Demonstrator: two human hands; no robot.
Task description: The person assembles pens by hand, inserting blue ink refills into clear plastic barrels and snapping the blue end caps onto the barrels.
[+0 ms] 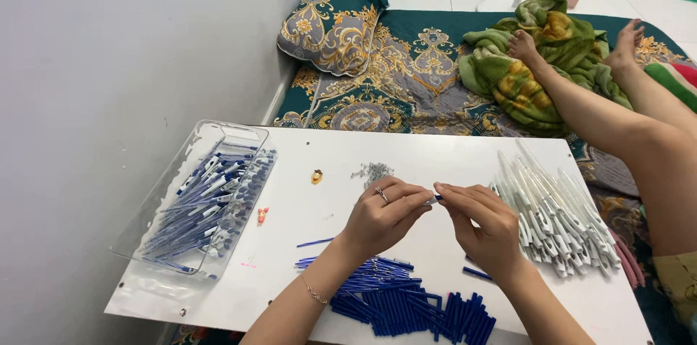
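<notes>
Over a white board [435, 153] set beside a patterned mattress, a person assembles ballpoint pens. The left hand [381, 218] and right hand [486, 225] meet at the centre, the fingertips of both pinched on one small pen part [433, 200], white with a blue tip, held just above the board.

The fit likely goes best with the part kept level and straight, the pressure light, and both wrists low over the board.

At 6 o'clock from the hands lies a heap of blue refills [406, 301]. At 3 o'clock white barrels [555, 218] are stacked. At 9 o'clock a clear tray [190, 143] holds finished pens [207, 203]. At 12 o'clock sits a small pile of springs [372, 171]. Two tiny stickers, yellow [317, 177] and red [262, 215], mark the board towards 10 o'clock; their print is too small to make out.
</notes>
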